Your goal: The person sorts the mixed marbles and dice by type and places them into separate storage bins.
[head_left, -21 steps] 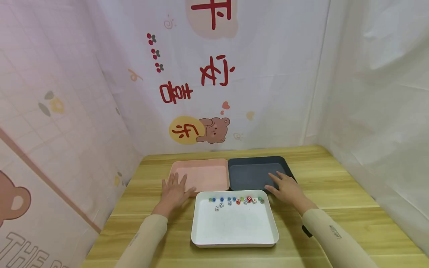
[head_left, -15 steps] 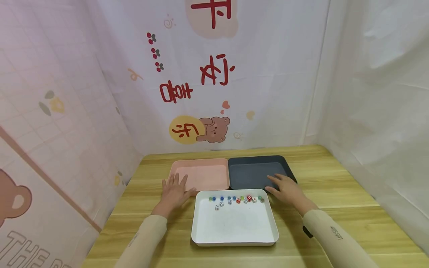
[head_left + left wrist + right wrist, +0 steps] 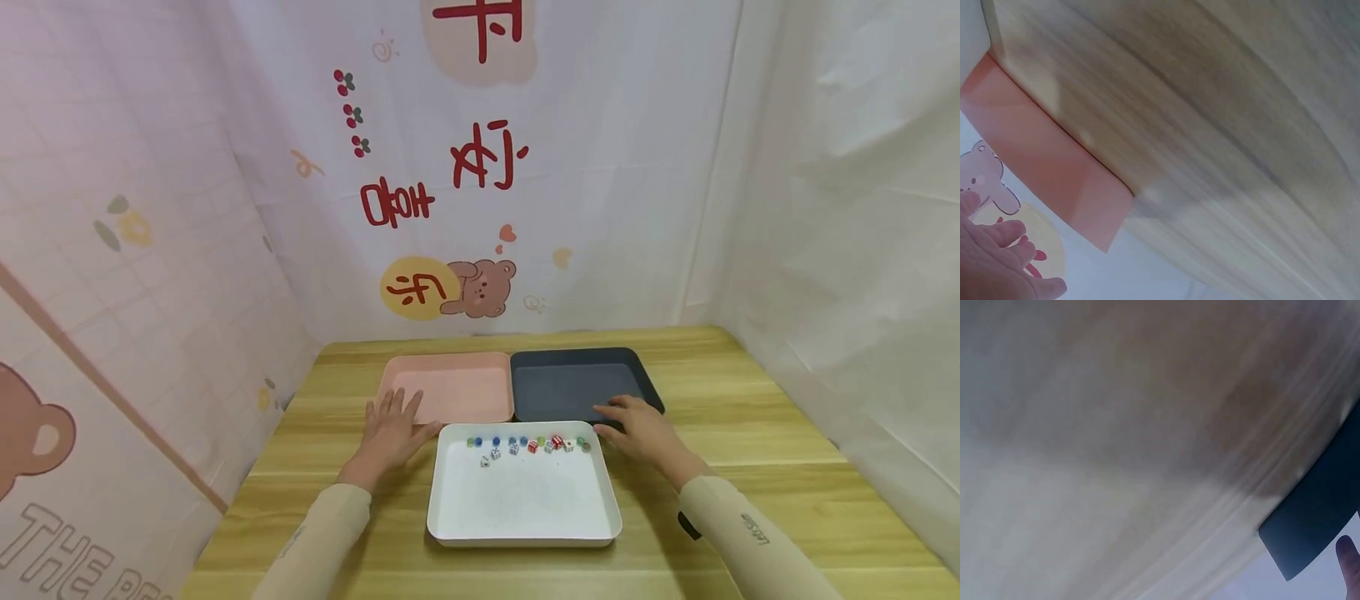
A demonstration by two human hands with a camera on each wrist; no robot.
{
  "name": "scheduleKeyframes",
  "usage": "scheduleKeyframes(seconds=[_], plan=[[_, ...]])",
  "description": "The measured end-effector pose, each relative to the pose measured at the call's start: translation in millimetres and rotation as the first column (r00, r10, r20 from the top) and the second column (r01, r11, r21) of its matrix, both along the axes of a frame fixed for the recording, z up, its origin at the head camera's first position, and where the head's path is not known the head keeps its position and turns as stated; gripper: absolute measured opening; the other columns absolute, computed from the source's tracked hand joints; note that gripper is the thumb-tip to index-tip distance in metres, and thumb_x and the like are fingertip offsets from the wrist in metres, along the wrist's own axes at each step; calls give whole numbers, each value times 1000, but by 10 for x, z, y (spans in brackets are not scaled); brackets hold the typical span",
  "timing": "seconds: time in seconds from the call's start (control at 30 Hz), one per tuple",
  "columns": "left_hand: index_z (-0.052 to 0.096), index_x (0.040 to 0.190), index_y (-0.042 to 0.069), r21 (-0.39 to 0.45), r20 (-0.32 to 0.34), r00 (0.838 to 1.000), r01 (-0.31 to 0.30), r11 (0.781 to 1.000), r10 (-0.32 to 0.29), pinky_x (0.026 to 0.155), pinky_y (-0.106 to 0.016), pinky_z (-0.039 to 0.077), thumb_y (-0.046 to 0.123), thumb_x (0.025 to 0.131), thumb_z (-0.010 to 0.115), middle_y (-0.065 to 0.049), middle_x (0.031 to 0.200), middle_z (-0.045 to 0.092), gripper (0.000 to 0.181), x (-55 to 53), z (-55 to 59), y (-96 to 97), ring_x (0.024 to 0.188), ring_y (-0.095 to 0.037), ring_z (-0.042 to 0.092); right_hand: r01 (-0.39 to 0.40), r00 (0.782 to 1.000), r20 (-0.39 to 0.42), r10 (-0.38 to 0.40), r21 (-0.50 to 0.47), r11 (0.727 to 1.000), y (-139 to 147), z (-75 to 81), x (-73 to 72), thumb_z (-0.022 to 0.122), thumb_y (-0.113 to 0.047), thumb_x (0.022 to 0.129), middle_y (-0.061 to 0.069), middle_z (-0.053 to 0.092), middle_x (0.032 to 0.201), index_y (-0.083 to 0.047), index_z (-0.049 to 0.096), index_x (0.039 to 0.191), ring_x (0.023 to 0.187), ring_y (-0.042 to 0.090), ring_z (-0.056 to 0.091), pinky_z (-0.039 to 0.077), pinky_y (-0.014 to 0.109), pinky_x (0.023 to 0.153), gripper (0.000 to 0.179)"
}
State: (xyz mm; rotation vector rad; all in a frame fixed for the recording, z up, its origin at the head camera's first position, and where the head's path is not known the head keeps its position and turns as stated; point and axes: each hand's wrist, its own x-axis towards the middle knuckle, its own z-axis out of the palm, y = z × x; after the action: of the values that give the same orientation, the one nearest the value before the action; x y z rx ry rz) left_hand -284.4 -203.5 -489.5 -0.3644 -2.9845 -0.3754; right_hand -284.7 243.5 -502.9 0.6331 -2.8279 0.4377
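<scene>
My left hand is spread with straight fingers over the near left corner of a pink tray. In the left wrist view those fingers show beside the tray's outer wall, holding nothing. Across from it, my right hand hovers at the near right corner of a dark blue-grey tray, fingers loosely bent and nothing visible in them. Only one fingertip shows in the right wrist view. Between the hands is a white tray, with red dice, white dice and coloured glass marbles along its far side.
The pink and dark trays stand side by side behind the white one on a wood-grain table. Printed cloth hangs behind the table and along both sides.
My right hand's fingers have drawn in and bent a little towards the near edge of the dark tray. The left hand keeps its place. The head view has shifted slightly.
</scene>
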Motion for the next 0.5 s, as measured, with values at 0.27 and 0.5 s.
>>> scheduleKeyframes(seconds=[0.27, 0.5], plan=[[36, 154, 10, 0, -4, 999, 47, 999, -47, 112, -70, 6, 64, 97, 45, -27, 156, 28, 79, 83, 55, 64, 146, -44, 17, -19, 999, -39, 19, 11, 1000, -31, -37, 33, 67, -35, 95, 21, 60, 126, -12, 70, 126, 115, 44, 54, 44, 61, 94, 39], [34, 155, 12, 3, -7, 997, 74, 997, -74, 113, -68, 10, 61, 97, 48, -24, 157, 29, 77, 158, 69, 150, 147, -41, 17, -40, 997, -65, 41, 13, 999, -38, -50, 67, 69, -34, 94, 20, 61, 123, -11, 71, 125, 113, 42, 55, 46, 58, 93, 39]])
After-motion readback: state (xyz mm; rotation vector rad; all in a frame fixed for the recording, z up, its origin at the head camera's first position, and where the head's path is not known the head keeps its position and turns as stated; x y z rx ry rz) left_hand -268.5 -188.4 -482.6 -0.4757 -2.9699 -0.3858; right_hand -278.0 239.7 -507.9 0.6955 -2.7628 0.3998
